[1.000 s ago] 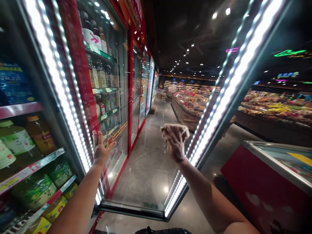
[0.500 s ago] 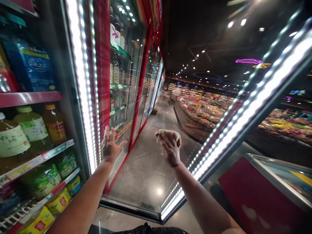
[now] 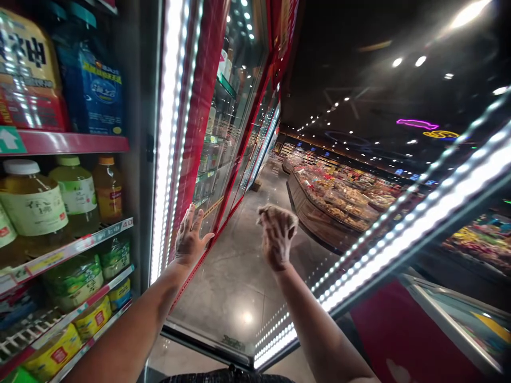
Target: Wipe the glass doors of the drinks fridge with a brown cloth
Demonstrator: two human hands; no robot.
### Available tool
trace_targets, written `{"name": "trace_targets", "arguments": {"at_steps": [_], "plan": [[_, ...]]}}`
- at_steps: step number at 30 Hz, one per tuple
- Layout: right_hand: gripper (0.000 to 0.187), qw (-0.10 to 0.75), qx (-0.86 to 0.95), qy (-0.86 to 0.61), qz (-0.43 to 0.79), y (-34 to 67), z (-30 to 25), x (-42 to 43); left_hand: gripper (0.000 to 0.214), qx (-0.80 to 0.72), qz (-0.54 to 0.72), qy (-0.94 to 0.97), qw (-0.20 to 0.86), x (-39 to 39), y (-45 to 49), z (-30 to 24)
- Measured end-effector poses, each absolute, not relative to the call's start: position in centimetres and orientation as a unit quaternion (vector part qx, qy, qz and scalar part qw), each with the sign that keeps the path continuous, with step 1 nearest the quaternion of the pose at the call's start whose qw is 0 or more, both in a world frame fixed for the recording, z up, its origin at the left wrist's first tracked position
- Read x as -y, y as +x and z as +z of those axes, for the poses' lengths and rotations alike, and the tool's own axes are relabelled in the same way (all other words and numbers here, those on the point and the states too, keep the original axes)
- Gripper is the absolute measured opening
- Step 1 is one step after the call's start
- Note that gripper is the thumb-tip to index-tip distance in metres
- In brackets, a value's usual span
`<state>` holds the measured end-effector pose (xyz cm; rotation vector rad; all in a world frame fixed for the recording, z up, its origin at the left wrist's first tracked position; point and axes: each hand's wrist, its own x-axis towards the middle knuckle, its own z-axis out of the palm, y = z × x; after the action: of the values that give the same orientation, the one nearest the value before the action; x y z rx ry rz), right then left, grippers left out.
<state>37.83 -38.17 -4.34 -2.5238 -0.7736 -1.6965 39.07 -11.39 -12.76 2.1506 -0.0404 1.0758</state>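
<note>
Door (image 3: 211,348) of glass, lit along its sides, standing open. Right hand (image 3: 277,247) grasps a bunched cloth (image 3: 289,217) over the door's middle — shifted away from the door's right light strip (image 3: 399,242), so central pane now lies behind the cloth. Left hand (image 3: 189,242), empty, fingers spread, is near the door's left edge — contact unclear. Bottles (image 3: 35,210) stand left of the door.
</note>
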Motion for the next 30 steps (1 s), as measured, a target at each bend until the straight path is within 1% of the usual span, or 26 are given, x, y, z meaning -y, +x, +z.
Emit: {"name": "trace_targets", "arguments": {"at_steps": [3, 5, 8, 11, 13, 14, 16, 18, 19, 21, 24, 26, 28, 30], "plan": [[0.061, -0.059, 0.326, -0.823, -0.461, 36.8, -7.4, 36.6, 0.074, 0.023, 0.416, 0.835, 0.359, 11.0, 39.0, -13.0], [0.060, -0.074, 0.337, -0.821, -0.456, 36.9, -6.5, 36.2, 0.072, 0.033, 0.416, 0.838, 0.352, 10.7, 39.1, -13.3], [0.060, -0.053, 0.299, -0.806, -0.508, 38.5, -2.2, 35.8, 0.069, 0.044, 0.422, 0.838, 0.343, 10.5, 39.2, -13.8], [0.061, 0.001, 0.239, -0.798, -0.553, 40.2, 0.6, 34.4, 0.070, 0.048, 0.441, 0.828, 0.343, 10.5, 39.5, -14.4], [0.063, 0.018, 0.222, -0.801, -0.556, 40.6, -0.5, 32.9, 0.080, 0.025, 0.463, 0.815, 0.348, 10.4, 39.7, -14.7], [0.065, 0.013, 0.226, -0.807, -0.545, 40.4, -1.9, 32.2, 0.088, 0.008, 0.470, 0.810, 0.350, 10.4, 39.9, -14.8], [0.068, -0.029, 0.266, -0.830, -0.489, 39.8, -5.2, 30.7, 0.103, -0.023, 0.467, 0.811, 0.353, 10.1, 40.2, -14.9], [0.069, -0.064, 0.306, -0.839, -0.446, 39.1, -7.6, 29.7, 0.113, -0.037, 0.449, 0.820, 0.352, 9.9, 40.6, -14.9], [0.068, -0.072, 0.320, -0.838, -0.436, 39.0, -7.9, 29.3, 0.116, -0.038, 0.443, 0.824, 0.352, 9.8, 40.7, -14.9], [0.067, -0.069, 0.331, -0.832, -0.440, 39.2, -7.0, 28.8, 0.121, -0.041, 0.442, 0.824, 0.351, 9.6, 41.0, -14.9], [0.065, -0.042, 0.299, -0.818, -0.489, 40.4, -3.3, 27.9, 0.122, -0.044, 0.450, 0.821, 0.349, 9.5, 41.3, -14.9], [0.065, -0.024, 0.263, -0.812, -0.520, 41.1, -2.0, 27.1, 0.123, -0.041, 0.458, 0.820, 0.341, 9.3, 41.4, -14.9], [0.067, -0.018, 0.262, -0.816, -0.514, 41.3, -2.6, 26.1, 0.120, -0.029, 0.465, 0.820, 0.333, 9.0, 41.4, -15.1], [0.066, -0.031, 0.314, -0.822, -0.475, 41.1, -4.7, 25.3, 0.109, -0.013, 0.465, 0.822, 0.328, 8.4, 41.2, -15.2]]}}
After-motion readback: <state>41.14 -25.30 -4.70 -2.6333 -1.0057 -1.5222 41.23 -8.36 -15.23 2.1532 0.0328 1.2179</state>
